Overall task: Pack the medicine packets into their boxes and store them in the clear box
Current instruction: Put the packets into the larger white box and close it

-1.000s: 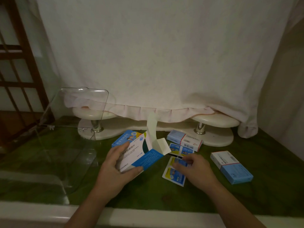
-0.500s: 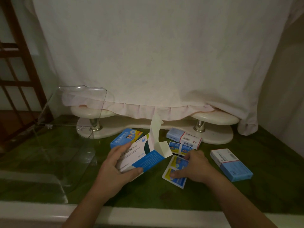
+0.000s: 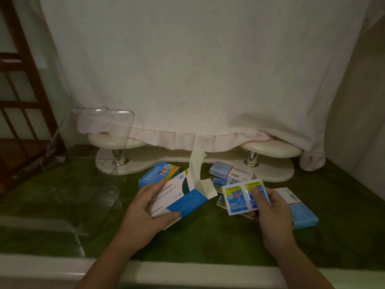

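A wrinkled white cloth [image 3: 208, 69] hangs as a backdrop, its hem draped over a glossy cream two-tier stand [image 3: 268, 170] at the back of the mottled green stone bench [image 3: 208, 243]. At the left stands the clear plastic box [image 3: 87, 170], its rounded lid raised. The left hand [image 3: 145, 213] holds a white-and-blue cardboard medicine box [image 3: 179, 197] just above the bench, fingers wrapped along its sides, the end flaps open towards the right. The right hand [image 3: 270, 213] pinches a shiny blue-and-yellow double foil packet [image 3: 243, 197] between thumb and fingers, just beside that open end. More packets [image 3: 218, 183] lie flat beneath. A pale blue box [image 3: 304, 213] lies partly behind the right hand; a white-and-blue carton [image 3: 231, 173] and a bright blue one [image 3: 158, 174] rest further back.
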`<state>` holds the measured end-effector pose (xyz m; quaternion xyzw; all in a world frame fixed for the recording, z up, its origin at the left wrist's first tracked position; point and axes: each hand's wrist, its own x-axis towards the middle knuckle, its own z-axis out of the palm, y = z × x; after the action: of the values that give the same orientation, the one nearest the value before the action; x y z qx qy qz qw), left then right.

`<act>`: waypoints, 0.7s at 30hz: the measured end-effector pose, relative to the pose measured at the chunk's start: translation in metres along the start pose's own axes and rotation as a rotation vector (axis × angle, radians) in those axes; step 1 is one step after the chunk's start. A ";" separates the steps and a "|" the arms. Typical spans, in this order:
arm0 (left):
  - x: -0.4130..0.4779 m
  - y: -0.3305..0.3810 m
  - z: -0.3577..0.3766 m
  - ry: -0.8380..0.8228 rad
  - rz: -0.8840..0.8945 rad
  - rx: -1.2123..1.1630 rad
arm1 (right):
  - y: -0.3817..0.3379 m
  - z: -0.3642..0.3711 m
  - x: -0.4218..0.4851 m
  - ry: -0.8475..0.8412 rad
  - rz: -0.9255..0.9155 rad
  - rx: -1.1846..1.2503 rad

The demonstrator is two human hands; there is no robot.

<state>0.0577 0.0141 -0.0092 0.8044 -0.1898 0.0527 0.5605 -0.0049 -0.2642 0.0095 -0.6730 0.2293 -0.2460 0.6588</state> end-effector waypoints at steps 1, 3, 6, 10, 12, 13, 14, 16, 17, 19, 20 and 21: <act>0.000 -0.001 0.000 -0.002 -0.001 0.001 | 0.000 -0.002 -0.001 0.046 0.004 0.056; 0.001 -0.002 0.000 -0.005 -0.006 0.005 | -0.002 -0.004 -0.001 0.111 0.016 0.155; 0.000 -0.002 0.000 0.000 -0.003 0.009 | -0.010 0.000 0.000 0.113 0.055 0.236; 0.000 -0.004 0.000 0.006 -0.009 0.023 | -0.028 0.013 -0.004 0.004 -0.014 0.151; 0.000 -0.005 0.000 -0.001 -0.016 0.039 | -0.038 0.020 -0.008 -0.023 -0.082 0.072; 0.000 -0.005 0.000 -0.003 -0.018 0.043 | -0.042 0.022 -0.011 -0.036 -0.109 0.037; 0.000 -0.005 0.000 -0.004 -0.018 0.044 | -0.046 0.025 -0.013 -0.054 -0.129 0.016; 0.000 -0.004 0.000 -0.007 -0.012 0.039 | -0.053 0.030 -0.018 -0.099 -0.144 0.008; 0.000 -0.004 0.000 -0.007 -0.007 0.033 | -0.055 0.032 -0.020 -0.121 -0.143 -0.005; 0.000 -0.005 0.000 -0.004 0.004 0.014 | -0.058 0.036 -0.023 -0.159 -0.138 -0.062; 0.000 -0.005 0.000 -0.001 0.005 0.009 | -0.059 0.038 -0.024 -0.177 -0.137 -0.093; 0.000 -0.005 0.001 0.001 0.003 0.008 | -0.060 0.041 -0.025 -0.196 -0.135 -0.125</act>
<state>0.0596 0.0146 -0.0140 0.8064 -0.1907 0.0547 0.5571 0.0006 -0.2152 0.0680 -0.7476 0.1329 -0.2078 0.6167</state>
